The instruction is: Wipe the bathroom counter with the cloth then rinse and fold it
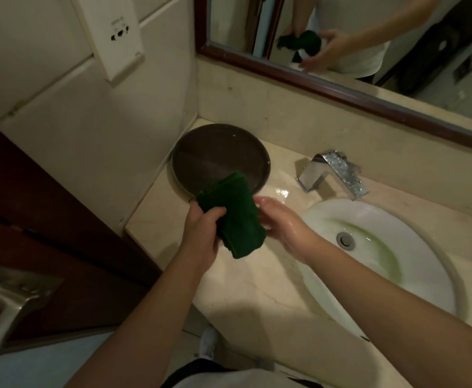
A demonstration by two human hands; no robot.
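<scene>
Head view: the left hand [202, 233] grips the folded green cloth [233, 214], thumb curled over it. The right hand [285, 226], wet, lies with straight fingers against its other side. The cloth hangs above the surface [243, 289], between a dark round tray [218, 152] and the white sink [414, 275].

Behind the cloth [235, 217]: fingers of the left hand [201, 233], near rim of the tray [218, 155]; door handle [5, 301] cut off at left

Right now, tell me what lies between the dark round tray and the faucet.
Only bare, wet counter, glinting with water, separates tray and faucet; head view.
</scene>
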